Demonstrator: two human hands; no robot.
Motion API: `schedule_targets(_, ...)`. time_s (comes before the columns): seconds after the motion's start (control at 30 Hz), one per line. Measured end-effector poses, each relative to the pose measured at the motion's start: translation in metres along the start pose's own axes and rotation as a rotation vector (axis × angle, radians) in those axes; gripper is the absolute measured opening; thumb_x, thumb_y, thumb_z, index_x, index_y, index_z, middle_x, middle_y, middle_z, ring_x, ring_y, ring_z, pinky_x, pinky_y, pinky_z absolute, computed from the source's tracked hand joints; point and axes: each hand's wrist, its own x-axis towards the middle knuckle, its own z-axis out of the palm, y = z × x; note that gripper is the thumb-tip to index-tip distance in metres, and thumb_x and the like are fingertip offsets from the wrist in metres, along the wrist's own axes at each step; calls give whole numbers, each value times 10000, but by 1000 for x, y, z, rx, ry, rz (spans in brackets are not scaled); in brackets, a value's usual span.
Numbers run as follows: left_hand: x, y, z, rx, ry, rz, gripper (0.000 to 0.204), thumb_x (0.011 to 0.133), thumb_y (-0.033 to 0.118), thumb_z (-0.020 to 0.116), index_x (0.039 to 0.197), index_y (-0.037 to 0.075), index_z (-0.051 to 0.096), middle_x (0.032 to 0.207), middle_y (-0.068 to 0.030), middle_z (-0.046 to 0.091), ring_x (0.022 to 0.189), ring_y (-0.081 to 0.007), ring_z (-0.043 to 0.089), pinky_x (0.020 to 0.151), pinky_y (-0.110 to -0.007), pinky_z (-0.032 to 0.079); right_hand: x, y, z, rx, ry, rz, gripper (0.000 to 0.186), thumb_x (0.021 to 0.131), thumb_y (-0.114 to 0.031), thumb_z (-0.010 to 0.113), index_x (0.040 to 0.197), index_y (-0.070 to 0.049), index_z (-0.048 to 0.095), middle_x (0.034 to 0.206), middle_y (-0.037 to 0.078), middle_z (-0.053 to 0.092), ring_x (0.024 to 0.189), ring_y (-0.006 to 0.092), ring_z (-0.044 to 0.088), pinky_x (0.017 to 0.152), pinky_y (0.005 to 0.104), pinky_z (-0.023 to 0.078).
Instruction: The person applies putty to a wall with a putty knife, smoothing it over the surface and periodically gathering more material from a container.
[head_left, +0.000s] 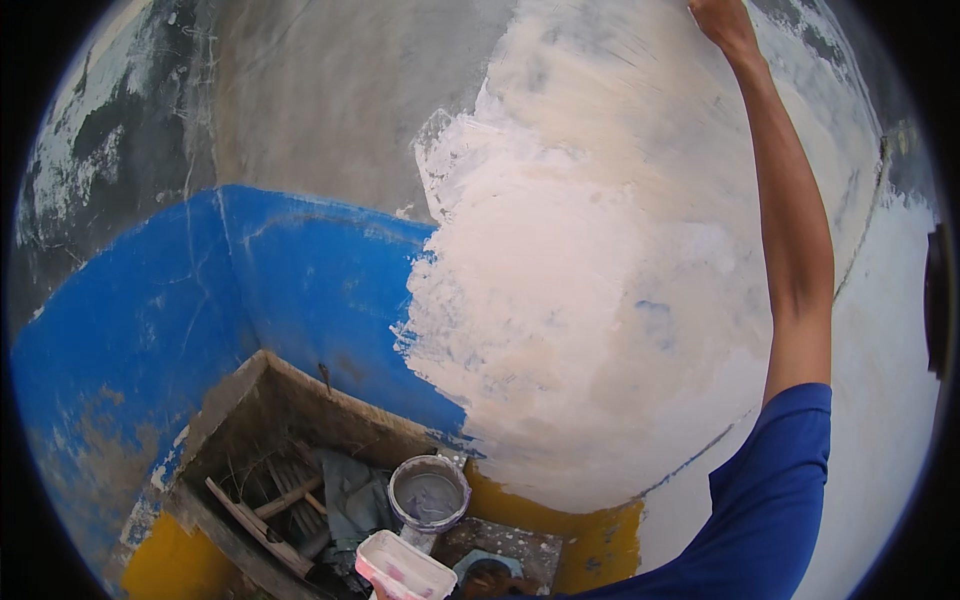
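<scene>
My right arm stretches up along the right side, in a blue short sleeve. My right hand (724,22) is at the top edge against the whitened wall (600,250), its fingers curled and partly cut off by the picture's edge. What it grips is out of sight. Low in the middle is a small pink-rimmed rectangular tub (408,568), whitish inside. Only a sliver of my left hand (378,593) shows at the tub's lower edge, seemingly holding it; most of the fingers are hidden. White coating covers the wall's middle and right, with a ragged left edge over blue paint and grey plaster.
Below the blue wall (320,280) is a concrete trough (345,410) holding wood pieces (265,525) and a grey-green cloth (352,495). A round bucket (429,493) of greyish stuff stands at its right end. Beside it lies a spattered board (515,545); yellow paint (605,545) bands the wall's bottom.
</scene>
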Motion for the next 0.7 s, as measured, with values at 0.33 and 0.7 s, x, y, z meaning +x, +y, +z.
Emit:
schedule_targets(0.33,18,-3,-5,-120,174,-135,723,950,659,389,1497,192,320,1477,-101,408,1295,-363,451,1031,-590,422,-197,-179,-13,287,-383,-206,456,738,67,565,1184,-13,614,1093,123,660,1098,326,590,817,411,570)
schedule_targets(0.7,14,0,4,-109,72,-123,716,961,649,373,1503,186,308,1481,-117,410,1299,-374,452,1033,-601,423,-15,-62,12,226,50,-102,389,785,39,470,1111,-6,678,960,265,670,948,437,624,835,485,513)
